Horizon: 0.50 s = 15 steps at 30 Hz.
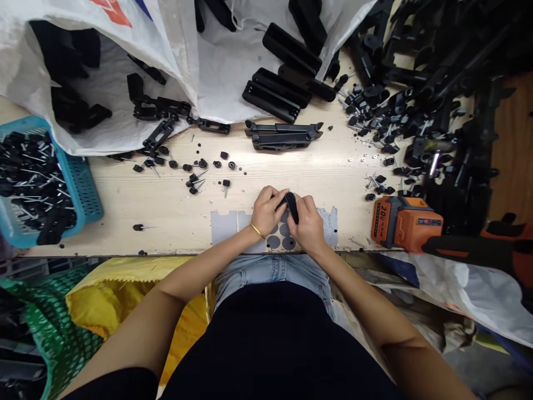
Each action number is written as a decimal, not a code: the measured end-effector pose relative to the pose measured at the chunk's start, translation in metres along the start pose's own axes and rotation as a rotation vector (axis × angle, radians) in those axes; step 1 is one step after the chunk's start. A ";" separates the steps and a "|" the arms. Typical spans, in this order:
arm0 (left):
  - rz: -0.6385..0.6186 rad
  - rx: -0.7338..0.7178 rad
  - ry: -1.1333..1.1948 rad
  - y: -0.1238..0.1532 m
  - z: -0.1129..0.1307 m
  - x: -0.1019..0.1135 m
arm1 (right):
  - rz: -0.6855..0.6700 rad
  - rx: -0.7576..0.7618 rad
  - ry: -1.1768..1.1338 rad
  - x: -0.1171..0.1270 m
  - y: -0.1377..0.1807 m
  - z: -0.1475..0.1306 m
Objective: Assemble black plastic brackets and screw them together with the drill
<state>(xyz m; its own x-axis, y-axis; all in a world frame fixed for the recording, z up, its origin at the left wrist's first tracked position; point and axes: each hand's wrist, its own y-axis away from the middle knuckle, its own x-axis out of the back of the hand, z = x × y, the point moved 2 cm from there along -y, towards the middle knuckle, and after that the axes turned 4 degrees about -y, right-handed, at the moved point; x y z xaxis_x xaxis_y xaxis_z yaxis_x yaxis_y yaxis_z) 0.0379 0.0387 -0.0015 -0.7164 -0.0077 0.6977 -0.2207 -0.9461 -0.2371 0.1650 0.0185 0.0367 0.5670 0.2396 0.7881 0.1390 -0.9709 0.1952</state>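
Note:
Close to the table's front edge, my left hand (266,211) and my right hand (308,223) meet around a black plastic part (292,208). Both have their fingers closed on it, and it stands tilted between them. Its lower end is partly hidden by the fingers. Beneath the hands lies a grey sheet (224,226) with dark round spots. Beyond them rests a folded black bracket-like assembly (285,136). Left of that, black knobs with metal screws (195,183) are scattered on the wood.
A blue basket (85,189) full of screw knobs stands at left. White sacks (225,83) holding black parts line the back. At right are piled black parts (383,116) and an orange power tool with its battery (408,222). A yellow sack (112,289) hangs below the edge.

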 end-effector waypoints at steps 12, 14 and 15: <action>0.004 0.145 -0.067 -0.004 -0.002 0.019 | -0.142 0.034 -0.246 0.029 -0.023 0.010; 0.007 0.210 -0.134 -0.001 -0.007 0.030 | 0.031 -0.042 -0.277 0.063 -0.053 0.030; 0.004 0.230 -0.172 0.001 -0.009 0.035 | 0.213 -0.106 -0.216 0.084 -0.072 0.042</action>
<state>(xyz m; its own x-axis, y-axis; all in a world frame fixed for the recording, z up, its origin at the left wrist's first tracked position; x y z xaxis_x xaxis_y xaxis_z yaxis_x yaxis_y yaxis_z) 0.0067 0.0402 0.0171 -0.5901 -0.0482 0.8059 -0.0476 -0.9944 -0.0944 0.2367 0.1081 0.0639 0.7351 0.0138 0.6778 -0.0808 -0.9909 0.1078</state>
